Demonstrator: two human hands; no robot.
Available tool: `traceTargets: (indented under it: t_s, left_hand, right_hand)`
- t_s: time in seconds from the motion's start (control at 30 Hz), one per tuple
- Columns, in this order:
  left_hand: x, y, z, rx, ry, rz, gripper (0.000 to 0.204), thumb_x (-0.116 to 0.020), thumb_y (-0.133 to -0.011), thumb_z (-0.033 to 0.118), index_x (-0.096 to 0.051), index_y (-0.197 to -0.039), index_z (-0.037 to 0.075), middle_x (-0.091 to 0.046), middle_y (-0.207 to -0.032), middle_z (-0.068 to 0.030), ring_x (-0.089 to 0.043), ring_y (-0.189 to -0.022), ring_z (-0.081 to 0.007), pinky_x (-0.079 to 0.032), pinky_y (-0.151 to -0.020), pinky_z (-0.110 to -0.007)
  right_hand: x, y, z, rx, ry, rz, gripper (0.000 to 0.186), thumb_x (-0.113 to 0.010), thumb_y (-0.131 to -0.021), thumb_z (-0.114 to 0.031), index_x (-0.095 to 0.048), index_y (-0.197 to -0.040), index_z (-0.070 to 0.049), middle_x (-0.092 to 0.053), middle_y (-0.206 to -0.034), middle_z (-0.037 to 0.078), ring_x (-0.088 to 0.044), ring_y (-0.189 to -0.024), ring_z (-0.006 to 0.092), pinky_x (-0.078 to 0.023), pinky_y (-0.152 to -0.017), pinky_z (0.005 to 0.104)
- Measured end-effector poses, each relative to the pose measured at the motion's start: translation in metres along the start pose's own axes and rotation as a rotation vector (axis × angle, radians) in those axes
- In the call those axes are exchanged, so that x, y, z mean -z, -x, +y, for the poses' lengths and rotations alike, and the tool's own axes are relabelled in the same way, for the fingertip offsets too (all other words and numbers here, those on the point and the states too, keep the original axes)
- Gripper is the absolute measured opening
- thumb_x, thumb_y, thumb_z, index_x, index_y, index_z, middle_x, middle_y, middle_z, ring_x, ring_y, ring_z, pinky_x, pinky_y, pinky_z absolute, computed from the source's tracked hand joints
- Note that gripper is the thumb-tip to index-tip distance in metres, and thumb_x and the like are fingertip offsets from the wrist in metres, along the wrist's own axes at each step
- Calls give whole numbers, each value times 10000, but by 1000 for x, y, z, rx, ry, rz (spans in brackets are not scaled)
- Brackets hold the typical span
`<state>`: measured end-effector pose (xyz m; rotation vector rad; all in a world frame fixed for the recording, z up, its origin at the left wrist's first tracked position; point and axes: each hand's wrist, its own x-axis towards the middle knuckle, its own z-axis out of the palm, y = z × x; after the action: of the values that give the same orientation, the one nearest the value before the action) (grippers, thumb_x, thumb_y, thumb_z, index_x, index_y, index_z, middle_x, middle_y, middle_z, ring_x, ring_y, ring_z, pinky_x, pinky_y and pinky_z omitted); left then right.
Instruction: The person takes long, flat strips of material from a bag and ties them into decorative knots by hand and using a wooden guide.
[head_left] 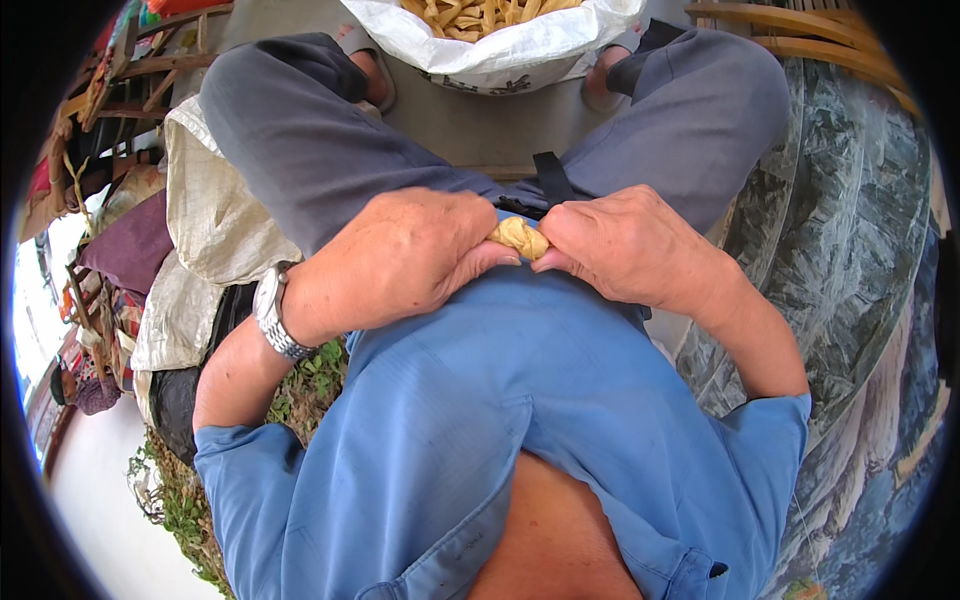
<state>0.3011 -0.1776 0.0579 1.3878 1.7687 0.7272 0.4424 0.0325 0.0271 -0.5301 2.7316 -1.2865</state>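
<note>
Between my two hands, just in front of my waist, is a small pale-yellow piece [520,238] that looks twisted or knotted. My left hand [415,245] has its thumb and curled fingers closed on the left end of it. From the other side, my right hand [630,240] pinches the right end between thumb and fingers. The fingers wrap over the ends, so only the middle shows. Beyond my knees stands an open white woven sack [500,62], holding many yellowish strip-like pieces [470,15] of a similar colour.
At the left, a cream woven sack [205,200] lies beside a purple cloth [130,245] and a heap of wooden frames [150,75]. Green leafy stuff [180,500] lies at lower left. A grey-patterned sheet [850,230] spreads at the right, under curved wooden slats [820,35].
</note>
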Motion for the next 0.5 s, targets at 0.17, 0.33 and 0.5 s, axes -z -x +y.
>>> traceTargets:
  t_s: [0.17,0.33,0.5]
  left_hand:
    - [-10,19,-1,55,241,-198,292,-612,-989,215,-505,-799,21,-496,-717,-154,-517,-691,-387,-415,-633,-456]
    - [-12,38,2,54,297,-196,292,-603,-984,172,-495,-759,22,-483,-706,-144,-504,-671,-377,-410,-625,-453]
    - [-12,48,-3,67,323,-189,277,-604,-991,183,-522,-780,23,-491,-715,-140,-510,-667,-366,-416,-625,-445]
  right_hand:
    - [-10,11,-8,-14,-152,-59,351,-701,-923,-263,-450,-772,-68,-549,-599,81,-598,-552,292,-469,-478,400]
    - [-11,17,-13,-9,-138,-106,354,-690,-932,-269,-450,-767,-67,-547,-595,77,-587,-533,290,-471,-461,391]
    - [-15,19,-17,-34,-145,-111,349,-751,-868,-254,-482,-739,-72,-501,-609,67,-558,-532,256,-456,-476,381]
